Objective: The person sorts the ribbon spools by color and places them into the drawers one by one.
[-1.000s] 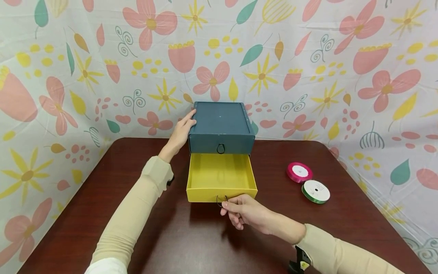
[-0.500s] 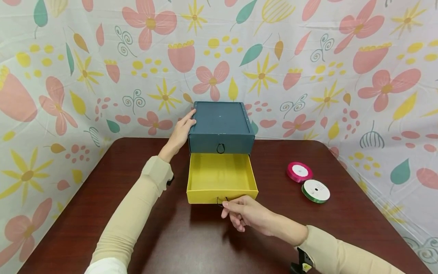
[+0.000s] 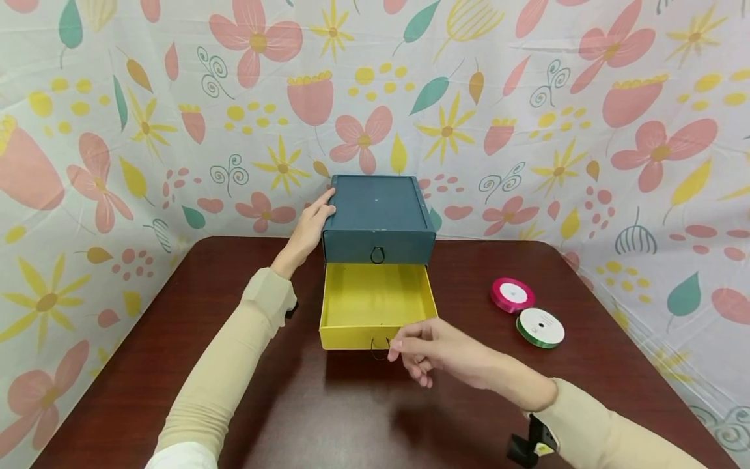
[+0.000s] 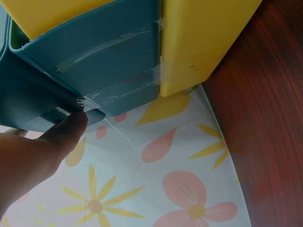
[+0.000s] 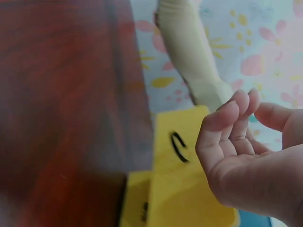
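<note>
A blue drawer box stands at the back of the table, with a thin black ring on its front. Beneath the blue front, a yellow drawer is pulled out and its inside is bare. My left hand rests along the box's upper left edge; in the left wrist view its thumb touches the blue side. Just right of the drawer's black ring pull is my right hand, its fingers loosely bent and holding nothing. The right wrist view shows a gap between hand and ring.
To the right on the dark wooden table lie a pink ribbon spool and a green ribbon spool, side by side. A second yellow front shows below the drawer. Flower-patterned cloth hangs behind.
The drawer has come very slightly further out. My right hand has let go of the ring pull and moved a little to the right. My left hand has stayed in place.
</note>
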{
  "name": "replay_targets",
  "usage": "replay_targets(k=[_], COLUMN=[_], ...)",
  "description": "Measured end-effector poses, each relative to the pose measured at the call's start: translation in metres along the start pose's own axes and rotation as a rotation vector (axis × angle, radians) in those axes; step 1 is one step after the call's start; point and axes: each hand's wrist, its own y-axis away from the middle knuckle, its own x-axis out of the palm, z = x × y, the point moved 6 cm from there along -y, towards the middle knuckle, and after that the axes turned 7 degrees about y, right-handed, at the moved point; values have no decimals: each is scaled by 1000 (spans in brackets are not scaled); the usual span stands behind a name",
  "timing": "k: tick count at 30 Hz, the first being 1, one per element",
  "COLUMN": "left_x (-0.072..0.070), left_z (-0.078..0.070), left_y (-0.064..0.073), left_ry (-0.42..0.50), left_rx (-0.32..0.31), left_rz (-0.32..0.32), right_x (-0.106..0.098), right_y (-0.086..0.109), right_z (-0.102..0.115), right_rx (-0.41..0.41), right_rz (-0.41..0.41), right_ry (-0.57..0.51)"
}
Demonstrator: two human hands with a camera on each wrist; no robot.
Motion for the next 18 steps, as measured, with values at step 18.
replay_targets(k=[18], left_x=[-1], left_z=[0], left_y=[-1], left_ry=[2], left_rx=[1], left_rz=[-3], right_x=[-119], right_y=[16], right_z=[21], right_rx=[-144], right_rz=[-356], right_ry=[48])
